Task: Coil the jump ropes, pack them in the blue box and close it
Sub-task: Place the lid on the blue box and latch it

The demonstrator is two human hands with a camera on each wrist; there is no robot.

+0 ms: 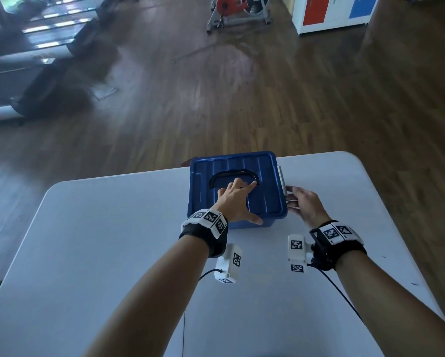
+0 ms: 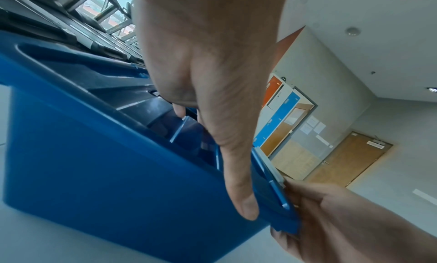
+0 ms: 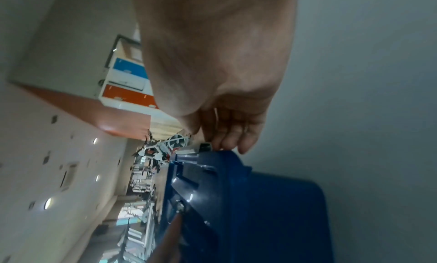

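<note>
The blue box [image 1: 267, 181] stands at the table's far edge with its lid on and a black handle [image 1: 231, 174] lying flat in the lid. My left hand [image 1: 235, 202] presses on the lid with spread fingers, the thumb at the near rim. In the left wrist view the left hand [image 2: 212, 80] reaches down over the blue box [image 2: 94, 164]. My right hand [image 1: 303, 204] is at the box's right side, fingers curled on the grey side latch [image 1: 282, 180]. The right wrist view shows my right hand's fingertips [image 3: 224, 143] at the lid edge of the box [image 3: 272, 211]. No jump rope is in view.
The white table [image 1: 113, 240] spreads bare to the left and towards me. Beyond it lies wooden floor, with treadmills [image 1: 35, 73] at the far left, an exercise bike [image 1: 239, 11] at the back and lockers [image 1: 332, 11] at the back right.
</note>
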